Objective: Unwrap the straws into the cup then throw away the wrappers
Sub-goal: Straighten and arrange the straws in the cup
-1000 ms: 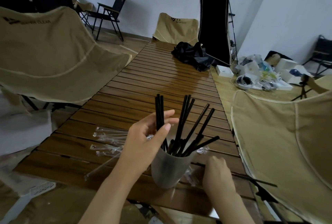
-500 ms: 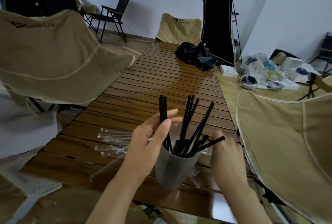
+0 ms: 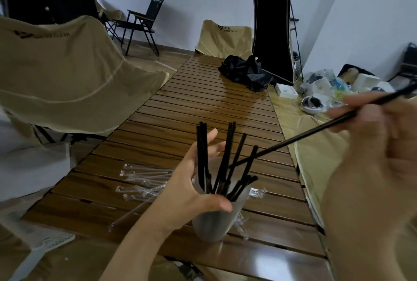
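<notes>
Black straw [image 3: 316, 130], pinched in the right hand [image 3: 370, 118] at three o'clock, needs lowering into the cup [image 3: 214, 220] while the left hand [image 3: 191, 190], fingers loosely spread, steadies its rim.

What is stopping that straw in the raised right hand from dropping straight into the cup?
The straw held by the right hand points at the cup, but black straws already standing there crowd its mouth, and the left hand sits at the rim.

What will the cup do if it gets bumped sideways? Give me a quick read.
The cup would probably tip easily: it is narrow at the base, and the black straws lean out high above its rim. It looks like thin, light plastic, so it may slide on the slatted table first.
</notes>
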Motion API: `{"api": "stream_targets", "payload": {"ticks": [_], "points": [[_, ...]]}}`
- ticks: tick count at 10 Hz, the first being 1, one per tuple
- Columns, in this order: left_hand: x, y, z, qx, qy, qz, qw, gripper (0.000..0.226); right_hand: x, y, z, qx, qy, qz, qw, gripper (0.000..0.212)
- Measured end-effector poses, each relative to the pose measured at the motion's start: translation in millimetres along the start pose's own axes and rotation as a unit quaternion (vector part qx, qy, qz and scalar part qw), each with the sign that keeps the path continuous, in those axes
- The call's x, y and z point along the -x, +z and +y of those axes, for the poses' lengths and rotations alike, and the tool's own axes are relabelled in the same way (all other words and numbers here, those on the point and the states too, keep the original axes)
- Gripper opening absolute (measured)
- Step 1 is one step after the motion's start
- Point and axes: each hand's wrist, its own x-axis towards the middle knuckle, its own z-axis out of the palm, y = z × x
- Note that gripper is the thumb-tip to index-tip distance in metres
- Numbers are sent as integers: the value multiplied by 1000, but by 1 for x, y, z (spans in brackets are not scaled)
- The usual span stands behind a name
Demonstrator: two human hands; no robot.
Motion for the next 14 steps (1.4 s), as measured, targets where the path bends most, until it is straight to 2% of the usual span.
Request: {"api": "stream_targets", "payload": {"ticks": [1, 2, 3, 4, 5, 6, 7, 8, 9, 10, 11, 12, 13, 14], "points": [[0, 2, -10, -35, 3, 23, 999, 112, 91, 96, -37, -61, 14, -9, 998, 45], [-5, 4, -14, -32, -15, 39, 999, 105, 108, 117, -46, 12, 8, -117, 993, 30], [-3, 6, -9, -38, -8, 59, 997, 98, 114, 125, -31, 13, 32, -151, 988, 39], [-4, 7, -7, -47, -8, 75, 996, 88, 120, 129, -39, 2, 36, -127, 991, 45], [-4, 9, -5, -35, -1, 102, 994, 72, 105, 130, -23, -113, 168, -148, 968, 50], [-5, 9, -2, -29, 4, 119, 992, 56, 101, 121, -12, -276, 267, -264, 885, 56], [-6, 9, -1, -22, -11, 124, 992, 37, 113, 117, -19, -230, 260, -343, 873, 96], [-8, 7, -1, -2, -31, 153, 988, 37, 119, 123, -24, -153, 231, -329, 903, 105], [-9, 5, -3, 5, -37, 154, 987, 27, 115, 135, -28, -130, 227, -299, 918, 94], [-10, 3, -3, 8, -39, 142, 989, 27, 115, 137, -29, -136, 207, -298, 922, 68], [-9, 0, -3, -18, -46, 135, 990, 27, 113, 139, -35, -131, 198, -312, 920, 53], [-7, 1, -1, -53, -45, 97, 993, 29, 114, 141, -37, -132, 199, -322, 916, 48], [-3, 5, 3, -75, -48, 64, 994, 47, 114, 141, -35, -144, 206, -329, 910, 41], [-2, 7, 6, -91, -34, 56, 994, 51, 116, 141, -33, -160, 200, -328, 909, 28]]}}
